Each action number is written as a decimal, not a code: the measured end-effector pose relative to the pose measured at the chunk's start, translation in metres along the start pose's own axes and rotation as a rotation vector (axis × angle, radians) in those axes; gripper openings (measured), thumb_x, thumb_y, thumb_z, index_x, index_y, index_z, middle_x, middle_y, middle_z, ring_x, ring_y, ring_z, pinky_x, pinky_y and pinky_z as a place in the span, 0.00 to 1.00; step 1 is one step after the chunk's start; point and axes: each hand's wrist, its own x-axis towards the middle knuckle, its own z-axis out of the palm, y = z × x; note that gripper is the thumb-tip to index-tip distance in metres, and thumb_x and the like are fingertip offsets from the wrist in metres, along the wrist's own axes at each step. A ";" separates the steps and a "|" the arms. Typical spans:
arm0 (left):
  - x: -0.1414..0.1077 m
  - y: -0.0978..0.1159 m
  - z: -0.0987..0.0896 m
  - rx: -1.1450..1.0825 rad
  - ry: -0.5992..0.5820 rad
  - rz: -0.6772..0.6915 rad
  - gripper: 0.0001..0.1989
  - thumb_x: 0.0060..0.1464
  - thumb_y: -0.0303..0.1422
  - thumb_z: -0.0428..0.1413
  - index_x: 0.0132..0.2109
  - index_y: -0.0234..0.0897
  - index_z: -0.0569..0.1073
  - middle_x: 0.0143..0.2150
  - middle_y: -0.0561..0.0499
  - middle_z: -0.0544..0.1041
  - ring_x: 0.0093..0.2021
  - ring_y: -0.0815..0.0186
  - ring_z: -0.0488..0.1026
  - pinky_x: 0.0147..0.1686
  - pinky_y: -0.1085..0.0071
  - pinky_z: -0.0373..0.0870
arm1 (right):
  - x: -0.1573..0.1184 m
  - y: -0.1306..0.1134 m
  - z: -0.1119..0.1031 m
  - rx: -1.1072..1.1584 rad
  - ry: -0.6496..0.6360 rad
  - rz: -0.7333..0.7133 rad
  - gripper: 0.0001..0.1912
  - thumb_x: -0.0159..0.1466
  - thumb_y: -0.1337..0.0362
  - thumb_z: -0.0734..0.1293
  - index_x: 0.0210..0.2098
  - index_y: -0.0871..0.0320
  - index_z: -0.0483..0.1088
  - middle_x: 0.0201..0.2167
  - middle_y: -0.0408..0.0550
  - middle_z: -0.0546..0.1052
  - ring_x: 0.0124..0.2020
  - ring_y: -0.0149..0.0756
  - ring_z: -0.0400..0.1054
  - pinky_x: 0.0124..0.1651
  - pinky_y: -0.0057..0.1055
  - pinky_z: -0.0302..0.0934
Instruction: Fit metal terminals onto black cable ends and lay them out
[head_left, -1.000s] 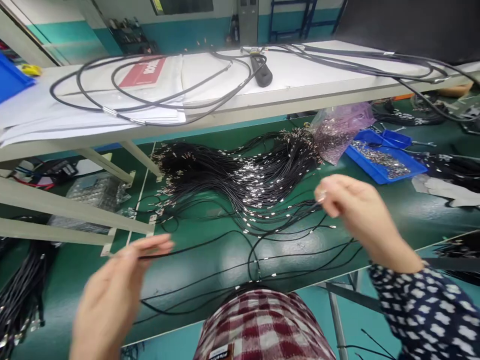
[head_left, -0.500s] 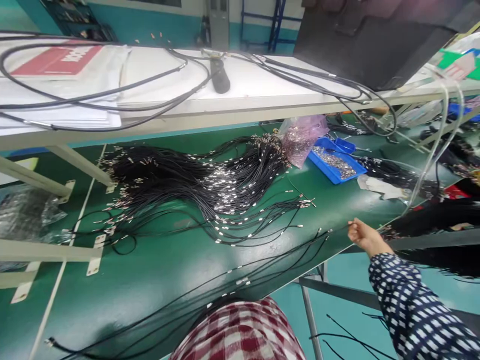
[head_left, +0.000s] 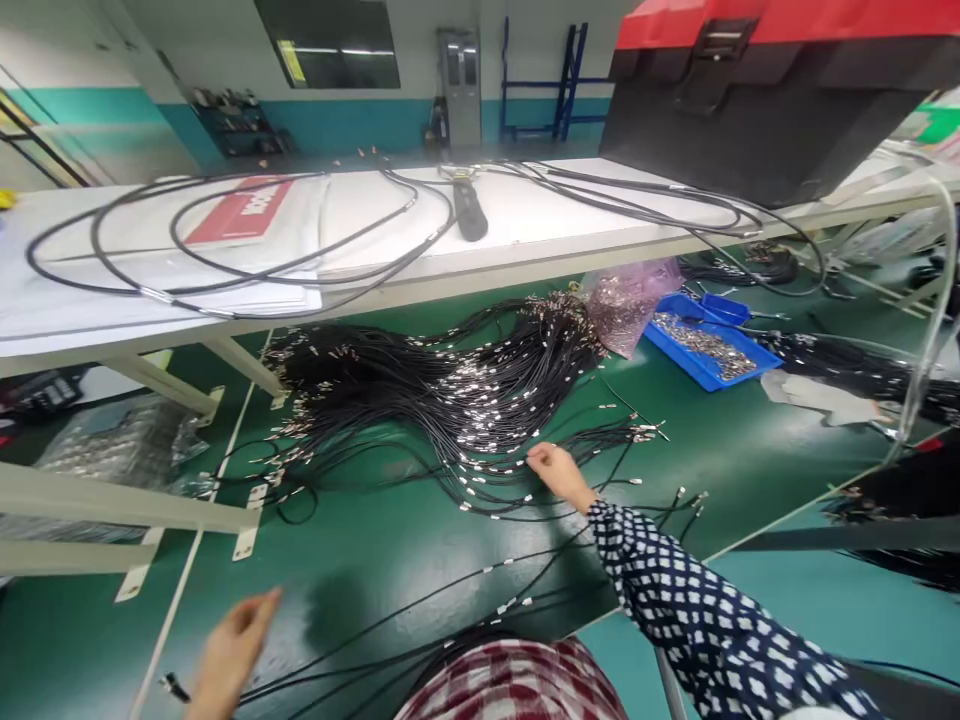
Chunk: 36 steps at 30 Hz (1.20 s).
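My right hand [head_left: 561, 478] reaches over the front of a large bundle of thin black cables [head_left: 420, 375] with white bands and metal ends. Its thumb and index finger are pinched on one black cable at the bundle's near edge. Lower left, my left hand [head_left: 232, 650] is raised over the green table [head_left: 360, 590], slightly blurred. Its fingers are curled together, and anything between them is too small to make out. Several separate black cables [head_left: 442, 590] run along the table's front edge, their left end [head_left: 174, 686] beside my left hand.
Behind the bundle are a pink bag [head_left: 626, 300] and a blue tray [head_left: 709, 350] of small metal parts. A white shelf [head_left: 525, 235] crosses above, bearing coiled cables, a dark-handled tool [head_left: 469, 212], papers and a black-and-red toolbox [head_left: 720, 120]. Shelf legs [head_left: 180, 505] stand at left.
My right hand has moved left from the table's right edge to the cable bundle. My left hand has come into view at the lower left. The camera view has tilted up.
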 end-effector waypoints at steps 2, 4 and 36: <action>0.013 -0.007 0.029 -0.027 -0.127 0.002 0.34 0.38 0.67 0.52 0.26 0.37 0.71 0.14 0.60 0.59 0.16 0.67 0.59 0.19 0.71 0.57 | 0.009 -0.034 0.035 -0.033 -0.075 -0.128 0.13 0.68 0.60 0.65 0.49 0.61 0.69 0.48 0.51 0.73 0.46 0.39 0.70 0.48 0.42 0.67; 0.020 -0.006 0.059 -0.065 -0.251 0.025 0.36 0.32 0.69 0.52 0.25 0.37 0.70 0.14 0.58 0.61 0.17 0.67 0.59 0.18 0.70 0.56 | 0.013 -0.058 0.059 -0.087 -0.121 -0.201 0.13 0.68 0.60 0.65 0.49 0.60 0.69 0.50 0.52 0.72 0.48 0.41 0.69 0.50 0.44 0.66; 0.011 0.070 0.087 -1.091 -0.660 -0.325 0.21 0.57 0.44 0.55 0.48 0.31 0.75 0.44 0.39 0.78 0.42 0.59 0.76 0.36 0.67 0.72 | -0.089 -0.098 0.010 0.041 0.018 -0.924 0.12 0.68 0.60 0.60 0.38 0.55 0.73 0.36 0.48 0.77 0.39 0.37 0.69 0.45 0.33 0.59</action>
